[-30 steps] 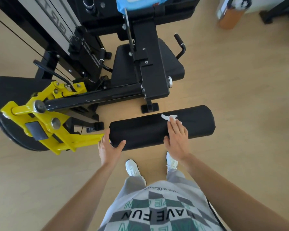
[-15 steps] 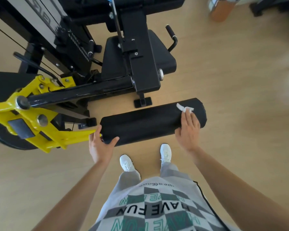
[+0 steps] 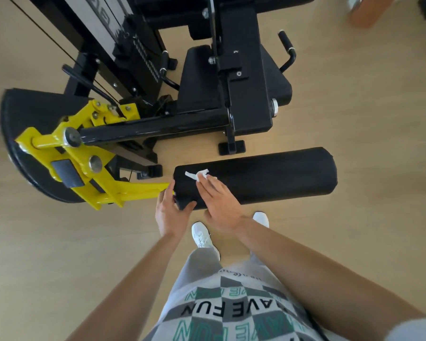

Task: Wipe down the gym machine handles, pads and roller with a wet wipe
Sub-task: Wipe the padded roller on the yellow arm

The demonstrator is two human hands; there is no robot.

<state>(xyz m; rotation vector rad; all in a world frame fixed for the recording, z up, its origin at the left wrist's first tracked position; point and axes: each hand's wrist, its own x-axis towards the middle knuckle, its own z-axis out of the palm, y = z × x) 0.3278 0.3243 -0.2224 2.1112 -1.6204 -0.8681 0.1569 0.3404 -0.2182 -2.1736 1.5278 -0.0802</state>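
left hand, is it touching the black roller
Touching. The head view shows the left hand gripping the end of the roller, thumb on its front.

Black roller [image 3: 268, 178], white wipe [image 3: 194, 174], yellow arm [image 3: 103, 178].

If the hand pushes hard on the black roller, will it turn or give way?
The roller probably turns easily: it is round, seemingly mounted on the yellow arm, and the left hand grips its end, perhaps to steady it. It looks padded, so it may dent slightly under the right hand.
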